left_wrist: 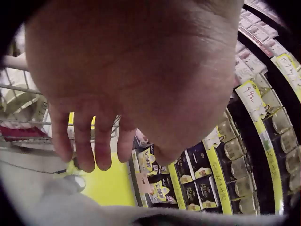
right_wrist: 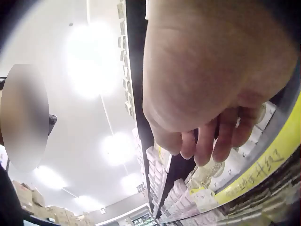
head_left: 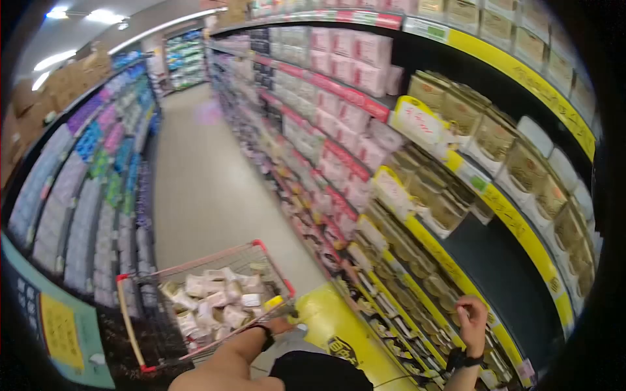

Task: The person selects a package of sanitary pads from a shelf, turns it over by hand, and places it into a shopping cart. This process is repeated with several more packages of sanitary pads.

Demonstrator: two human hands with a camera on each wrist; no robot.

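Note:
At the cart's near right corner, my left hand hangs with its fingers loosely extended; the left wrist view shows the same hand holding nothing. Whether it touches the cart cannot be told. The wire cart, with red corners, holds a heap of pale packages. My right hand is raised beside the lower right shelves, fingers lightly bent. In the right wrist view that hand is empty, with packaged goods behind its fingers.
Shelves of pink packs and gold packs with yellow price strips line the right side. Shelves of colourful packs stand on the left. A pale aisle floor runs between them, with a yellow floor sign near the cart.

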